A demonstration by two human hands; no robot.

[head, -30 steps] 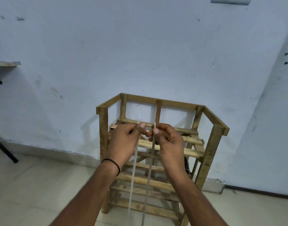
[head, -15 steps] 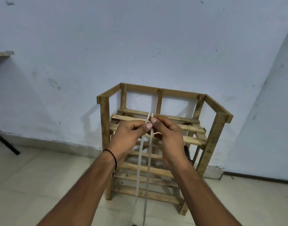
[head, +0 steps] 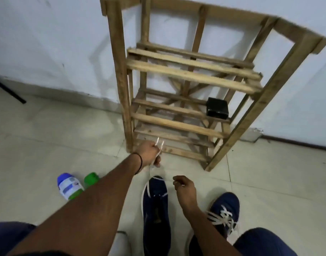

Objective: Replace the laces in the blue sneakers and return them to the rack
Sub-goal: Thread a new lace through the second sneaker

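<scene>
The wooden rack (head: 186, 71) fills the upper middle and right of the frame, backed up against the wall (head: 47, 43), and its bottom front slat sits just past the left hand (head: 149, 152). That hand is a bit below centre, fingers curled tight round both ends of the white lace (head: 160, 145). The ends poke out of the top of the fist, and the lace runs down to the toe of the mostly unlaced blue sneaker (head: 155, 209) at bottom centre on the floor (head: 56, 126). The right hand (head: 185, 189) hovers just right of that toe with its fingers loosely curled in, can't tell if it's pinching anything. The other blue sneaker (head: 226, 206), laced in white, lies lower right, partly behind the right forearm. There's plenty of bare tile left of the rack and along the right edge. As for clutter, a white bottle (head: 68, 187) with a blue cap and a green bottle (head: 92, 179) sit side by side lower left, near the left forearm. A black box (head: 217, 109) sits on the rack's middle shelf, right side, and a dark stand leg (head: 8, 91) shows at the left edge.
</scene>
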